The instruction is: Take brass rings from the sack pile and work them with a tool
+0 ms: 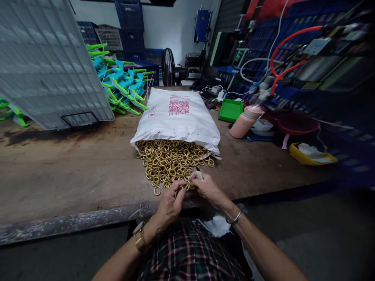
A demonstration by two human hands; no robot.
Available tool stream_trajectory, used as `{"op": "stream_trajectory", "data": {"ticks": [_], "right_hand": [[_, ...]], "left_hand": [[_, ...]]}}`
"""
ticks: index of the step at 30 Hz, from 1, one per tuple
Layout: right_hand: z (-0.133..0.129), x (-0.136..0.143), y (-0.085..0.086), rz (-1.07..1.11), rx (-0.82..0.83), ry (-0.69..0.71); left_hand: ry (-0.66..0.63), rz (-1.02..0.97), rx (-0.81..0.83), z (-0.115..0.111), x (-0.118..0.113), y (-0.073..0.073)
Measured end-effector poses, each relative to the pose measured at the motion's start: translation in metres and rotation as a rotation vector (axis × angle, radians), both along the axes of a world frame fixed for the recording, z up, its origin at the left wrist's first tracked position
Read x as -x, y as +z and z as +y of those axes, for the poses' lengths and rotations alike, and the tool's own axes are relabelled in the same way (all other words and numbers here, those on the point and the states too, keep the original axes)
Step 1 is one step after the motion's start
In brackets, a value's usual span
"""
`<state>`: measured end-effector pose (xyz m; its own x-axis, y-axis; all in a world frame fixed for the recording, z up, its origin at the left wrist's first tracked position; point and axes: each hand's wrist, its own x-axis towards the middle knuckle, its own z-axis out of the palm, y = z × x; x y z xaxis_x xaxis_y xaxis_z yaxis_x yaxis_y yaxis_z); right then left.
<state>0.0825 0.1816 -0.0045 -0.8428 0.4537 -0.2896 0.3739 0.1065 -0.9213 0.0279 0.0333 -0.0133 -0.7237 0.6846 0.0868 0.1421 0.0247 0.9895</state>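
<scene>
A heap of brass-coloured rings spills from the mouth of a white sack with red print and a QR code. At the heap's near edge, my left hand is closed, thumb and fingers pinching what looks like one of the rings; the fingers partly cover it. Just right of it, my right hand is closed around a small knife with a pale body and a dark tip pointing up and away. The fingertips of both hands are close together above the rings.
A grey ribbed plastic panel stands at the left, with green and turquoise plastic parts behind it. To the right are a green tray, a pink bottle, a yellow dish and a machine with orange hoses.
</scene>
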Motion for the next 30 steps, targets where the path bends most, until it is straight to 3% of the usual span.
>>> {"op": "stream_trajectory", "data": {"ticks": [3,6,10,16,19,23,30], "right_hand": [[-0.013,-0.002,0.014,-0.065,0.229,0.026],[-0.019,-0.001,0.019,-0.1,0.293,0.041],[-0.019,0.002,0.017,-0.099,0.202,0.03],[-0.02,0.002,0.018,-0.129,0.276,0.068],[-0.022,0.002,0.015,-0.079,0.19,0.066],[-0.022,0.001,0.007,-0.016,0.036,0.082],[-0.024,-0.001,0.002,-0.006,-0.001,0.07]], "left_hand": [[-0.085,0.14,-0.015,-0.001,0.002,0.0],[-0.056,0.082,-0.01,-0.005,0.002,0.003],[0.094,-0.077,-0.082,-0.009,0.002,0.007],[-0.03,-0.107,-0.053,-0.008,0.005,0.006],[0.006,-0.163,-0.013,-0.006,0.005,0.007],[0.004,-0.418,0.031,-0.006,0.004,0.009],[0.003,-0.519,0.039,-0.007,0.004,0.009]]}}
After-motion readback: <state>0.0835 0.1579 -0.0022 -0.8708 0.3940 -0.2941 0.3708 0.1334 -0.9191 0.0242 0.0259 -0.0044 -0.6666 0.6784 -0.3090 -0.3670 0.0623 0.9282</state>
